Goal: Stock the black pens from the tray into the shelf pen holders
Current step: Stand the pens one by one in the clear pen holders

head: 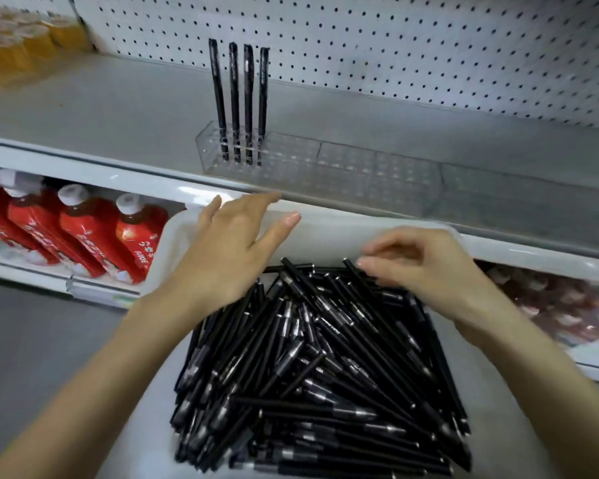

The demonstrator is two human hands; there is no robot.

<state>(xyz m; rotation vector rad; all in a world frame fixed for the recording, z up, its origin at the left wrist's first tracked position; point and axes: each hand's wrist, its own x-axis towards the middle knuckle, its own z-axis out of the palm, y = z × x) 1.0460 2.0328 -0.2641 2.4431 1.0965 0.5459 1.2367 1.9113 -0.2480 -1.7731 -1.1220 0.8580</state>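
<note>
I am above the tray (pixel 173 243) of black pens (pixel 308 357).
Left hand (pixel 229 250) spread wide; right hand (pixel 426 267) curled on pens, grip unclear.

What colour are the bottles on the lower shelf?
The bottles are red with white caps; head view.

Left hand (pixel 232 250) flat, fingers splayed; right hand (pixel 426 267) loosely curled.
</note>
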